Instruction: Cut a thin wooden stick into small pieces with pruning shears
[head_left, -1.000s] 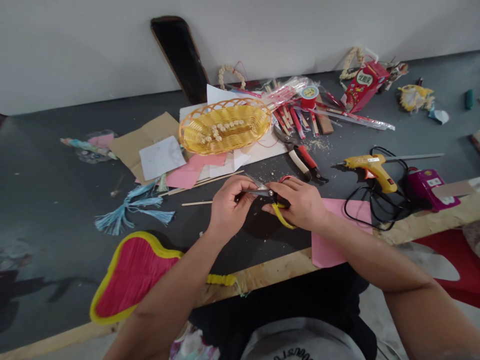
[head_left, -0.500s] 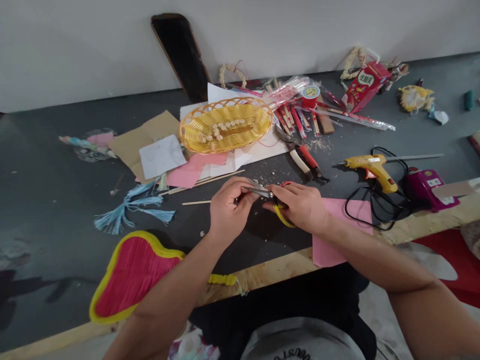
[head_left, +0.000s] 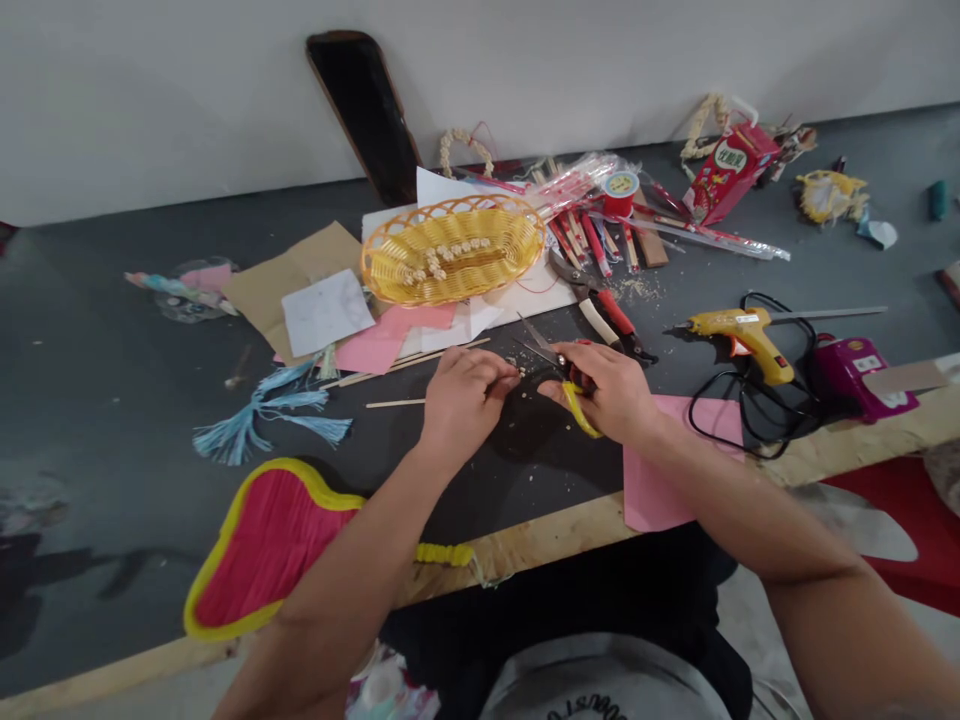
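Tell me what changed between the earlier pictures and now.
The scissors in the right hand have opened; earlier their blades lay closed against the left hand's fingers, now they point up and away, spread apart. Both hands edged slightly farther up the table. The basket, glue gun and fan stayed put.

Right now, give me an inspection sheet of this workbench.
Surface: dark table, pale wooden front edge.
Job's things: scissors with blades open; what the left fingertips pinch cannot be told.
Clutter: yellow basket, pink paper, blue tassel, red pruners, red fan.
Hands: right hand grips the scissors; left hand beside the blades.
Cables: black cord coiled by the glue gun.
Surroundings: white wall.
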